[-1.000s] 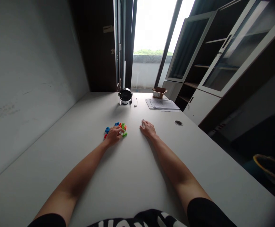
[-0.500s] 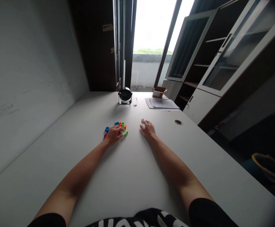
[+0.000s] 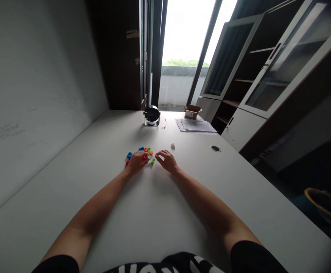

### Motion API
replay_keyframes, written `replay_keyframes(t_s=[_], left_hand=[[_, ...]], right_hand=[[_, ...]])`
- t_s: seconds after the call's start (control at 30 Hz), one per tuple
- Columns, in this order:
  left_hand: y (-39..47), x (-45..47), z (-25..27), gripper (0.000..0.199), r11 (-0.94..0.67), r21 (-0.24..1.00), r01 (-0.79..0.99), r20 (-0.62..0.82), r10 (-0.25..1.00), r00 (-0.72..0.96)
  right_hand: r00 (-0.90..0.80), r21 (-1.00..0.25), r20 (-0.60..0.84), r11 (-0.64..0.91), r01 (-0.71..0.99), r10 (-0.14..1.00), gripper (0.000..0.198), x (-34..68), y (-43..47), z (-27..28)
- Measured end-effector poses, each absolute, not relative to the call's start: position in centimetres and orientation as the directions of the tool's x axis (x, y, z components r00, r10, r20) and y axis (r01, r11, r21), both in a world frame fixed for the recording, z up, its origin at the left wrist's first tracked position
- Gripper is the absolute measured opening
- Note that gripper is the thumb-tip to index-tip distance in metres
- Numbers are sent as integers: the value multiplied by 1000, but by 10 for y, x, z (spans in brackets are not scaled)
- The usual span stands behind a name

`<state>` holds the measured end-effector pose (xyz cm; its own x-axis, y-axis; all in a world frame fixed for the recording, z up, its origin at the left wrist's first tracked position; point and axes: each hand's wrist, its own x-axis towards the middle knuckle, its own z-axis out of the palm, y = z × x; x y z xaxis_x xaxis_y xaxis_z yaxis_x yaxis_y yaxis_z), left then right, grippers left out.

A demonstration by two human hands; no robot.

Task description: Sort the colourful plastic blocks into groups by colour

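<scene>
Small coloured plastic blocks lie in a loose group on the white table. My left hand curls over them, its fingertips closed on a small white block that is partly hidden. Around that hand are a blue block, a red block, an orange block and a green block. Just right of the green one, my right hand holds nothing, thumb and fingers apart and pointing at the left fingertips. Beyond it, some white pieces rest on the table by themselves.
A round black and silver device on a stand is at the table's far side, with a thin dark cord beside it. Farther right are papers, an opened cardboard box and a round cable hole. A wall borders the left.
My right hand has let go of the white pieces at the right and moved left and nearer to me, close to my left hand. The left hand has stayed among the blocks.
</scene>
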<state>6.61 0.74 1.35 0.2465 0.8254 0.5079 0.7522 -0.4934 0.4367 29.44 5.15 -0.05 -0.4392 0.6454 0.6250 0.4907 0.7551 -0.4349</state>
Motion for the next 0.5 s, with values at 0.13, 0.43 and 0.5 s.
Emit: replay_keyframes(t_s=[0.13,0.43,0.5], left_hand=[[6,69,14,14,-560,364,744,563,769,303],[5,71,12,22,-568,381,729,572,765,297],[6,70,11,30,-565,425,707,562,777,283]], right_hand=[[-449,-447,647,783,432,616,21,290,46,5],[-450,-471,658,796,380,604,20,286,41,8],[-446,-467,661,796,386,604,17,287,41,8]])
